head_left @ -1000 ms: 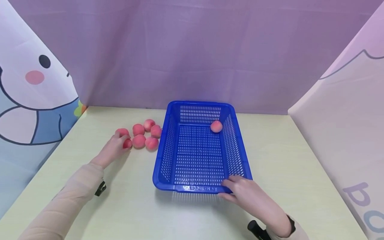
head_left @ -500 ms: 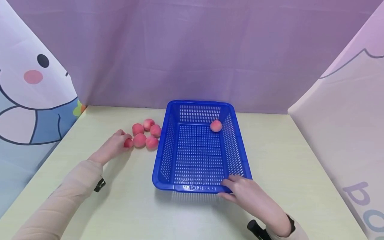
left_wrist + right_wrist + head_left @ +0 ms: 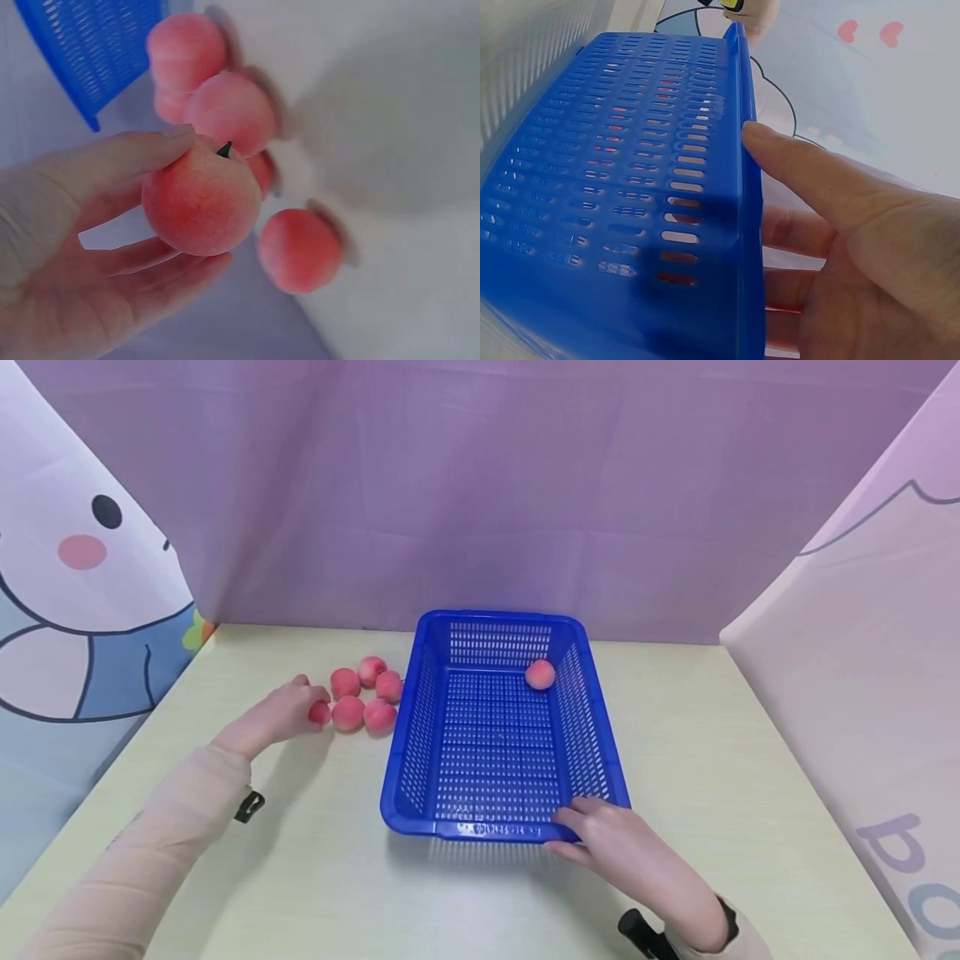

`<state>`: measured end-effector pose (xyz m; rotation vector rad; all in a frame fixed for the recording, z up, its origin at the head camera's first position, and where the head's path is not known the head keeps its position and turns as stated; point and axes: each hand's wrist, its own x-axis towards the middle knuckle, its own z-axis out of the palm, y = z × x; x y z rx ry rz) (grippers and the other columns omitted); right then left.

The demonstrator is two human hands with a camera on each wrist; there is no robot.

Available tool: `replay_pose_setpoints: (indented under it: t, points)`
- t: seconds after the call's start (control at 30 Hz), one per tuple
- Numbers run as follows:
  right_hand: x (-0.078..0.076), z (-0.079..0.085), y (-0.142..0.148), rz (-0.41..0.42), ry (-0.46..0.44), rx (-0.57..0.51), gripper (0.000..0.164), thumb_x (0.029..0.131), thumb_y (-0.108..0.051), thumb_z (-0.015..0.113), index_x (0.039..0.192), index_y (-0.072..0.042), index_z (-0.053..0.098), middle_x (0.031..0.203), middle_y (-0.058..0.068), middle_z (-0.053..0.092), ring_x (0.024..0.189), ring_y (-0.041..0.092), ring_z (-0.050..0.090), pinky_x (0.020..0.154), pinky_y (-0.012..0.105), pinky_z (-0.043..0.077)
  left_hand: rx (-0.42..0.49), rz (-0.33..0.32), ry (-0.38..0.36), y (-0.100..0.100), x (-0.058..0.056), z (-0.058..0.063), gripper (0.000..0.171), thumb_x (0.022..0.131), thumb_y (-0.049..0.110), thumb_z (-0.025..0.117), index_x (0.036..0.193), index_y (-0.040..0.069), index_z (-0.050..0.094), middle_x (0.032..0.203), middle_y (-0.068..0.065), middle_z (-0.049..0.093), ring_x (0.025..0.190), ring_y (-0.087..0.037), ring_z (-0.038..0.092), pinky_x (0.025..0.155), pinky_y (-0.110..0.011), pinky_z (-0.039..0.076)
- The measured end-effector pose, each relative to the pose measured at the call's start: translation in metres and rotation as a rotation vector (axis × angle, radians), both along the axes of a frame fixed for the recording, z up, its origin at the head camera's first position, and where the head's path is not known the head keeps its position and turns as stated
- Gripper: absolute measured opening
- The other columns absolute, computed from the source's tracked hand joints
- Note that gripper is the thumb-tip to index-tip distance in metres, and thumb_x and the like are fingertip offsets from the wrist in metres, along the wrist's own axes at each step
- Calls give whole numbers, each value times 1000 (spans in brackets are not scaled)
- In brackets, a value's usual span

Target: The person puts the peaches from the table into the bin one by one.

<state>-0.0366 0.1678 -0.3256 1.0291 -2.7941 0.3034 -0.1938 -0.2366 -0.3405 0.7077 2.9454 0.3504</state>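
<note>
In the left wrist view, my left hand (image 3: 288, 710) holds a pinkish-red peach (image 3: 201, 199) with a small dark green stem between thumb and fingers. Beside that hand's fingertips, a peach (image 3: 319, 713) shows partly in the head view; I cannot tell if it is the held one. Several more peaches (image 3: 348, 713) lie grouped on the table to the right of this hand. My right hand (image 3: 618, 843) grips the near right corner rim of a blue plastic basket (image 3: 393, 760), thumb outside and fingers inside. One peach (image 3: 540, 675) sits in the basket's far right corner.
The pale table (image 3: 465, 902) meets a purple cloth backdrop (image 3: 480, 493) behind the basket. Printed cartoon panels (image 3: 75, 593) stand at the left and right sides. The peach group lies close against the basket's left wall.
The leftmost peach under my left fingers a second ago no longer shows in the head view. My left hand has shifted only slightly. The right hand and basket stay in place.
</note>
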Motion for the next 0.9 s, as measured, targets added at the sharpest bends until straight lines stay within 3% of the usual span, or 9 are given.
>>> replay_pose_setpoints:
  t: [0.43, 0.6, 0.9]
  points:
    - [1, 0, 0, -2, -5, 5, 24, 79, -35, 62, 79, -10, 64, 68, -5, 53, 58, 5, 46, 51, 20, 43, -35, -31, -29, 16, -5, 34, 29, 66, 1, 70, 93, -6, 61, 73, -11, 47, 68, -23, 44, 59, -32, 40]
    - [1, 0, 0, 0, -8, 9, 28, 80, -37, 59, 79, -10, 64, 68, -4, 54, 59, 6, 48, 51, 21, 44, -29, 8, -88, 29, -6, 50, 34, 68, 1, 69, 100, -6, 60, 82, -16, 49, 74, -27, 48, 64, -37, 44]
    - [0, 0, 1, 2, 1, 2, 25, 79, -35, 61, 79, -10, 63, 68, -4, 55, 58, 6, 49, 51, 20, 44, 15, 49, -190, 55, -6, 70, 29, 71, -2, 65, 100, 2, 62, 86, -12, 46, 80, -24, 48, 69, -35, 45]
